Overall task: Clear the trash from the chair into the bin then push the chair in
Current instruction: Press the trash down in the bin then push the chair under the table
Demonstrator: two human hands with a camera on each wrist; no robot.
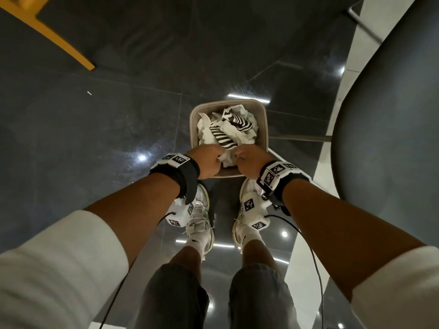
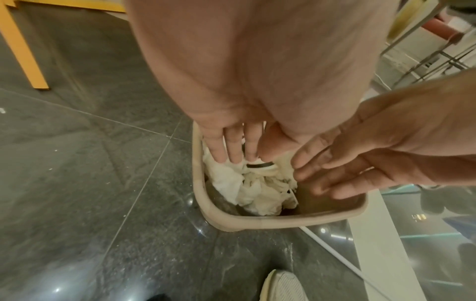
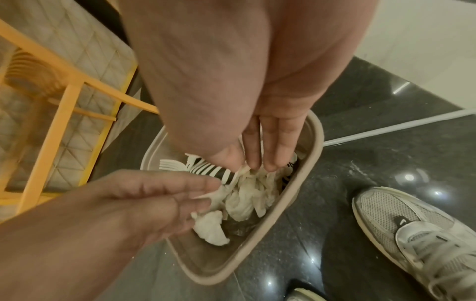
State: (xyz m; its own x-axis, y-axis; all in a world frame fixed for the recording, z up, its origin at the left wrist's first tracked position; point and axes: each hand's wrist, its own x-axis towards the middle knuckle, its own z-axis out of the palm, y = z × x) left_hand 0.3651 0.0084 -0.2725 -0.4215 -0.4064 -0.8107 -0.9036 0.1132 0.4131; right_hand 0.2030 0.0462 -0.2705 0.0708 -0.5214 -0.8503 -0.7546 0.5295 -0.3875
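Observation:
A beige bin (image 1: pixel 193 124) stands on the dark floor just ahead of my feet. It holds crumpled white tissues (image 1: pixel 206 136), striped black-and-white paper (image 1: pixel 240 122) and white plastic forks (image 1: pixel 204 116). Both hands hang over its near edge. My left hand (image 2: pixel 239 154) points straight down into the bin (image 2: pixel 257 222), fingertips on the tissues (image 2: pixel 257 193). My right hand (image 3: pixel 255 163) also has straight fingers that touch the tissues (image 3: pixel 247 201). Neither hand grips anything. A leg of the yellow chair (image 1: pixel 59 41) shows at the upper left.
The yellow chair frame (image 3: pixel 64 101) with its pale quilted cushion stands just left of the bin (image 3: pixel 315 142). A dark round table (image 1: pixel 392 115) fills the right side. My grey shoes (image 3: pixel 412 230) stand behind the bin. A white rod (image 3: pixel 399 126) lies on the floor.

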